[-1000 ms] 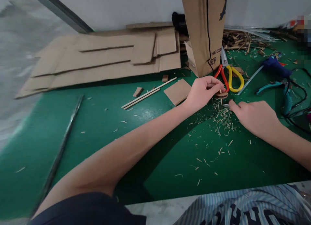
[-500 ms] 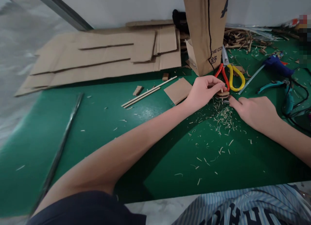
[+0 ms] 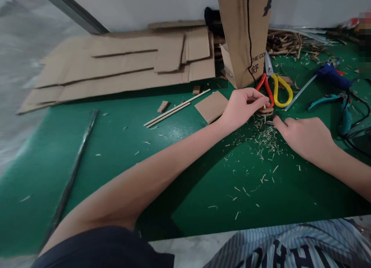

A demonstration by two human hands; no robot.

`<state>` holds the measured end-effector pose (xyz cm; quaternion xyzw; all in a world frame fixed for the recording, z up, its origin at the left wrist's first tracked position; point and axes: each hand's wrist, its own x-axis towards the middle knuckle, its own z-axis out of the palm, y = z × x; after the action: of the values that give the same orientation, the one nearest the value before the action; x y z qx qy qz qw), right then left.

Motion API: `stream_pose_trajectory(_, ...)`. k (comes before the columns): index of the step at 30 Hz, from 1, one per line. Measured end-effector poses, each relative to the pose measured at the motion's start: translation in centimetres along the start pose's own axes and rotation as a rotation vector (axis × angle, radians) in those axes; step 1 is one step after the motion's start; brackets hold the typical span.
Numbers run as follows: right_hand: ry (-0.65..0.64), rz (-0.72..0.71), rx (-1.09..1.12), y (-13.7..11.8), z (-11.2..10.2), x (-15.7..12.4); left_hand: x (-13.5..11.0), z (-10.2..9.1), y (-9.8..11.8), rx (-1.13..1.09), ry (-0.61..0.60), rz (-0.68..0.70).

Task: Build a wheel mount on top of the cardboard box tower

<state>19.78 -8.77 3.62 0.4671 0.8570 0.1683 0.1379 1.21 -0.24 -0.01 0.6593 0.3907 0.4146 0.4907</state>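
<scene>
My left hand (image 3: 242,106) is closed in a pinch on a thin wooden stick (image 3: 264,106) that passes through a small round cardboard disc (image 3: 266,111). The stick's lower end pokes out beneath the disc. Close to that end, my right hand (image 3: 307,136) is closed around a small metal blade (image 3: 269,122), whose handle is hidden in the fingers. Pale curled wood shavings (image 3: 268,138) lie scattered below both hands. Just behind them are scissors (image 3: 278,91) with one red and one yellow handle.
Two wooden sticks (image 3: 176,109) and a cardboard square (image 3: 212,106) lie to the left. Stacked cardboard sheets (image 3: 121,75) cover the back left. A tall cardboard box (image 3: 245,40) stands behind. At right are a blue glue gun (image 3: 333,77) and teal-handled pliers (image 3: 344,115).
The blade and my right hand have shifted slightly downward, near the stick's lower end. My left hand keeps its pinch, and the view has tilted a little.
</scene>
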Motion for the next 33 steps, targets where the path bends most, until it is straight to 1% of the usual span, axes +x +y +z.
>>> stream_pose_trajectory(4,-0.034,-0.002,0.033,-0.2,-0.5,-0.3,0.1,0.0,0.0,-0.018,-0.005,0.003)
stream_pose_trajectory(9,-0.038,0.006,0.032,0.2,-0.3,-0.7,0.1,0.1,-0.2,-0.026,0.001,-0.027)
stream_pose_trajectory(13,-0.005,0.028,0.037,0.4,-0.2,-0.7,0.1,0.1,-0.2,-0.039,0.006,-0.026)
stream_pose_trajectory(17,0.038,0.062,0.012,0.6,-0.1,0.0,0.1,0.1,-0.1,-0.018,0.012,-0.025)
stream_pose_trajectory(21,0.045,0.048,-0.01,0.6,0.0,0.4,0.1,0.1,0.1,0.025,0.003,-0.028)
stream_pose_trajectory(28,-0.033,0.008,0.009,-0.2,-0.5,-0.2,0.1,0.0,-0.1,0.044,-0.012,0.001)
stream_pose_trajectory(33,0.006,0.004,0.002,-0.1,-0.4,-0.5,0.1,0.0,0.0,0.08,-0.014,0.001)
